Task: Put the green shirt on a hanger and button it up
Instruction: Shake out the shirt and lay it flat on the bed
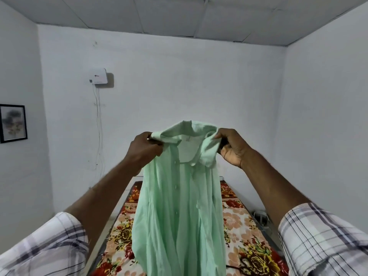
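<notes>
The green shirt (pixel 179 206) hung in the air above the bed (pixel 239 226), held up by its collar at about chest height in front of the person. Its front stood open; a row of small pale buttons ran down one placket, and the lower hem dropped out of view at the bottom edge. The left hand (pixel 144 150) was closed on the left end of the collar, fingers curled tight over a fold of fabric. The right hand (pixel 232 150) pinched the right end of the collar between thumb and fingers, palm turned toward the person.

The fabric appeared thin, light and very soft: it fell in long loose folds and gave no support of its own. It would likely slide off a smooth hanger unless centred, so the collar band and shoulder seams looked to be the correct places to hold. The buttons seemed small and would require fingertip work.

No hanger was visible anywhere in view. The sleeves could not be told apart from the body folds. The label print inside the collar was too small to read. The floral bedcover was partly covered by the shirt, and the bed's near end was cut off. Plaid sleeves (pixel 328 240) covered both upper arms.
</notes>
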